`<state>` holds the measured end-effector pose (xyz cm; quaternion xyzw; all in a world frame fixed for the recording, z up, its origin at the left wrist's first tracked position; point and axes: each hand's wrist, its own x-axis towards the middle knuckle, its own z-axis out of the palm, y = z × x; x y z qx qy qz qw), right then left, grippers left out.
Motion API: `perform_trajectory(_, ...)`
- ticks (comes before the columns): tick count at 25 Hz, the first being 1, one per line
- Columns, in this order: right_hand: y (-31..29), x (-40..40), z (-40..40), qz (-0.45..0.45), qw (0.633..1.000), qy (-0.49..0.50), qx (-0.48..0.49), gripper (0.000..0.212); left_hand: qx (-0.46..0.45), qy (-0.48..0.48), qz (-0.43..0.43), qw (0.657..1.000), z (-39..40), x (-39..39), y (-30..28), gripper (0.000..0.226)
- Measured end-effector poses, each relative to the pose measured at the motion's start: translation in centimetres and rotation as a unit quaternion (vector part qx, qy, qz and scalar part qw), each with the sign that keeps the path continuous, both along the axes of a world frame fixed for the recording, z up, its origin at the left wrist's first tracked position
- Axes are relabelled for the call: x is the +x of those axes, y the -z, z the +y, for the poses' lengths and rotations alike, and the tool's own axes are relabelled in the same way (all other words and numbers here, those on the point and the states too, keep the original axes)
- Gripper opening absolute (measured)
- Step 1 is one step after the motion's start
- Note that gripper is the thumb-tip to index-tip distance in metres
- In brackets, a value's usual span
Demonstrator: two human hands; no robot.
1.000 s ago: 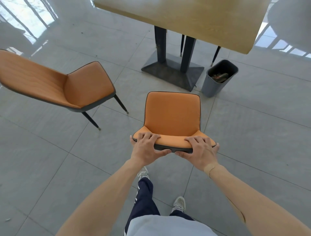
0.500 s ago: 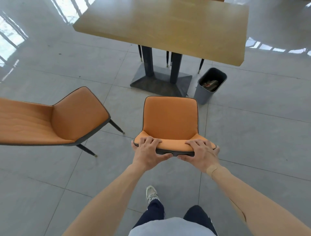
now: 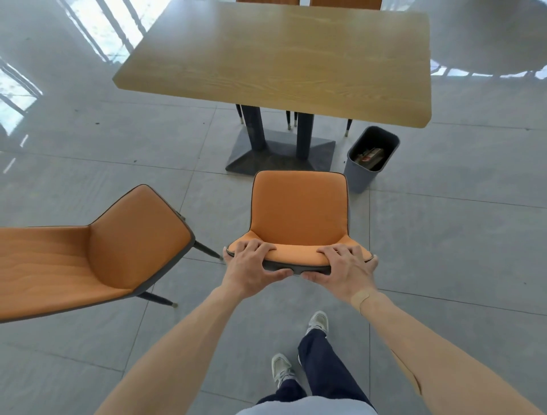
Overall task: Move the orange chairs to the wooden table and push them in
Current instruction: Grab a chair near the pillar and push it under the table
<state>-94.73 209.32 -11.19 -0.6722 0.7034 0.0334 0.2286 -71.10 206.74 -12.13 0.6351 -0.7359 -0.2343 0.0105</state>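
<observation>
An orange chair point(image 3: 299, 207) faces the wooden table point(image 3: 281, 59), its seat front close to the table's dark pedestal base point(image 3: 281, 154). My left hand point(image 3: 251, 266) grips the top of its backrest on the left, fingers over the front and thumb behind. My right hand point(image 3: 343, 269) grips the same edge on the right. A second orange chair point(image 3: 88, 257) stands at my left, turned sideways. The tops of two more orange chairs point(image 3: 344, 3) show at the table's far side.
A grey waste bin point(image 3: 370, 160) with some rubbish stands right of the pedestal, next to the held chair's seat. My feet point(image 3: 316, 323) are on the grey tiled floor behind the chair. Bright window reflections lie on the floor at the upper left.
I have walked back a step with the chair still gripped; more of the table top has come into view and the side chair has slid lower left in the frame.
</observation>
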Motion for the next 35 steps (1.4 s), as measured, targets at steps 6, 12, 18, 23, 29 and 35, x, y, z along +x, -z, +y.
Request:
perform_trajectory(6, 0.1, 0.7, -4.4, -0.009, 1.0, 0.002, 0.008, 0.085, 0.016, 0.006, 0.004, 1.0, -4.9, 0.7, -0.5, 0.078)
perform_trajectory(12, -0.2, 0.9, -7.4, -0.012, 1.0, -0.001, 0.023, 0.084, 0.028, 0.019, -0.004, 0.999, -8.2, 0.9, -0.8, 0.076)
perform_trajectory(18, -0.1, 1.5, -10.2, -0.014, 1.0, 0.014, 0.019, 0.088, 0.014, 0.034, -0.004, 0.999, -11.6, 1.5, -0.4, 0.076)
perform_trajectory(23, -0.1, 2.6, -11.9, -0.001, 0.999, 0.039, 0.018, 0.1, -0.006, 0.063, 0.001, 0.998, -14.1, 2.7, 0.0, 0.076)
perform_trajectory(29, -0.6, 5.0, -14.3, 0.006, 0.997, 0.074, 0.034, 0.101, 0.005, 0.099, 0.009, 0.995, -17.8, 4.6, 0.1, 0.076)
perform_trajectory(35, -0.5, 6.4, -15.1, 0.006, 0.994, 0.101, 0.034, 0.099, 0.0, 0.122, 0.02, 0.992, -19.7, 6.0, 0.7, 0.074)
